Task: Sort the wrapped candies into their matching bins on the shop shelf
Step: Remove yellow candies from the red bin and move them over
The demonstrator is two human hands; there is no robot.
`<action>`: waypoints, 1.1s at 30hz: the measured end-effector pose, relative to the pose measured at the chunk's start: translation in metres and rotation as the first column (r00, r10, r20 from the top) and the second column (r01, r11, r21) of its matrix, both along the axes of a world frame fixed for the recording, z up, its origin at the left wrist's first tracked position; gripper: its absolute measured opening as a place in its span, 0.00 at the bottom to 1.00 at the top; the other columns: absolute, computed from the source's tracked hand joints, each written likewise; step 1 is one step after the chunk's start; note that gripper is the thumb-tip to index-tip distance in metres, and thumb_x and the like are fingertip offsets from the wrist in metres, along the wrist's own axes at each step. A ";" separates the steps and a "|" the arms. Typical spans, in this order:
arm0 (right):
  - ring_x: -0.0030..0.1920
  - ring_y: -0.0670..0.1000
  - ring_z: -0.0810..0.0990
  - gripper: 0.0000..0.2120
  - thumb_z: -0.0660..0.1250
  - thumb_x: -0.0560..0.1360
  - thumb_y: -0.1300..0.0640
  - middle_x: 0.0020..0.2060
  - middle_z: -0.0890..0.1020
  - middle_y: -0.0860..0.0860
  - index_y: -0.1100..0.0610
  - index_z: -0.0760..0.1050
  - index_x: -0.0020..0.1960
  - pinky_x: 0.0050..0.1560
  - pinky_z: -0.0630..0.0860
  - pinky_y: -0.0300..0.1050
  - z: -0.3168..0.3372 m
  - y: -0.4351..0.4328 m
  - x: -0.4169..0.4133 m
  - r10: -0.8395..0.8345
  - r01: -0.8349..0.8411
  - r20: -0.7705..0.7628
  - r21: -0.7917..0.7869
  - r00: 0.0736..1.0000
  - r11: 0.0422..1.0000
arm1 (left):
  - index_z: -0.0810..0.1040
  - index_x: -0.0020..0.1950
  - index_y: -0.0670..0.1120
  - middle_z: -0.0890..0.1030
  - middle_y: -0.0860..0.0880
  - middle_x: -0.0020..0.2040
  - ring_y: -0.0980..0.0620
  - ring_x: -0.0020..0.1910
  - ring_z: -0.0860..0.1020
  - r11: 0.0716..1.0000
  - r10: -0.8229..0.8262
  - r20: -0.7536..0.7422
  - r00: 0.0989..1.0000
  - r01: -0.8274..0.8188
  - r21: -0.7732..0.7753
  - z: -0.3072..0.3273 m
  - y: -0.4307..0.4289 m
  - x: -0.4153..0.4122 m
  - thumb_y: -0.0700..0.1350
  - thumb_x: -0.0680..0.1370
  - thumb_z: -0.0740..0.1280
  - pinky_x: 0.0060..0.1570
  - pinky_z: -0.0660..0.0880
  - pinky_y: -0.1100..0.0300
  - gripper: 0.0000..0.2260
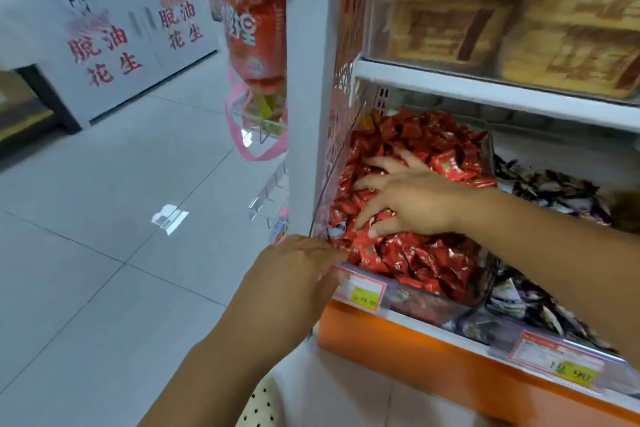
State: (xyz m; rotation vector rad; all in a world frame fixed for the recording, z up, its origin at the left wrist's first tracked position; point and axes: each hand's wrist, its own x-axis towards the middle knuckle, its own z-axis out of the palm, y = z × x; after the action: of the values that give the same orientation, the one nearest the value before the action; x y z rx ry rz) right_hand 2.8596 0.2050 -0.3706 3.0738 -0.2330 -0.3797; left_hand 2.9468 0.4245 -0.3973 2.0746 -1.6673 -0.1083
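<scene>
Raking red candies (422, 256), my right hand (412, 198) fingers spread; left hand (294, 274), fingers together, walls bin (343, 152) front-left corner. Sweep gently.

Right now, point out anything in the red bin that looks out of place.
A pale white-blue wrapper lies among the red candies at the front left corner of the bin, just past the left hand. A yellow-orange wrapper shows at the back left corner. Both look missorted.
</scene>
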 end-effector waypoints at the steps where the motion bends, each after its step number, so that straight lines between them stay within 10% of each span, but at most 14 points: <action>1: 0.76 0.51 0.45 0.14 0.63 0.73 0.37 0.73 0.62 0.40 0.32 0.75 0.59 0.74 0.38 0.60 0.001 -0.003 0.002 -0.010 0.010 0.011 -0.002 1.000 1.000 | 0.83 0.45 0.56 0.83 0.60 0.41 0.60 0.41 0.78 1.000 -0.006 -0.011 1.000 0.006 -0.005 0.000 0.001 0.000 0.51 0.72 0.62 0.37 0.80 0.60 0.10; 10: 0.69 0.52 0.58 0.09 0.66 0.73 0.40 0.63 0.71 0.43 0.40 0.82 0.47 0.70 0.48 0.53 0.007 0.015 0.004 -0.050 0.067 0.210 -0.077 0.976 0.995 | 0.74 0.67 0.60 0.73 0.65 0.64 0.67 0.65 0.65 0.999 -0.001 -0.126 0.992 0.007 0.051 0.001 0.005 0.005 0.49 0.80 0.62 0.53 0.49 0.86 0.15; 20: 0.62 0.55 0.63 0.26 0.68 0.70 0.45 0.56 0.73 0.51 0.54 0.70 0.65 0.56 0.65 0.46 -0.020 0.048 0.034 -0.124 0.117 -0.022 -0.196 0.992 0.974 | 0.75 0.65 0.59 0.75 0.64 0.64 0.71 0.65 0.60 0.999 -0.026 -0.175 0.984 0.033 0.037 -0.002 0.008 0.008 0.48 0.80 0.63 0.52 0.54 0.87 0.15; 33: 0.58 0.54 0.66 0.14 0.64 0.74 0.57 0.48 0.77 0.48 0.47 0.78 0.58 0.52 0.62 0.47 -0.029 0.053 0.029 -0.175 0.181 0.068 -0.100 0.982 0.978 | 0.79 0.61 0.60 0.78 0.64 0.53 0.82 0.46 0.67 0.999 0.048 -0.250 0.967 -0.051 -0.007 0.002 0.012 0.010 0.48 0.79 0.65 0.47 0.59 0.85 0.12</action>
State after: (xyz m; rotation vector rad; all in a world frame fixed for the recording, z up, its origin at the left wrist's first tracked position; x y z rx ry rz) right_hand 2.8888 0.2584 -0.3992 2.9705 -0.5164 -0.2733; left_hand 2.9565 0.4369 -0.3952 1.9978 -1.4600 -0.3275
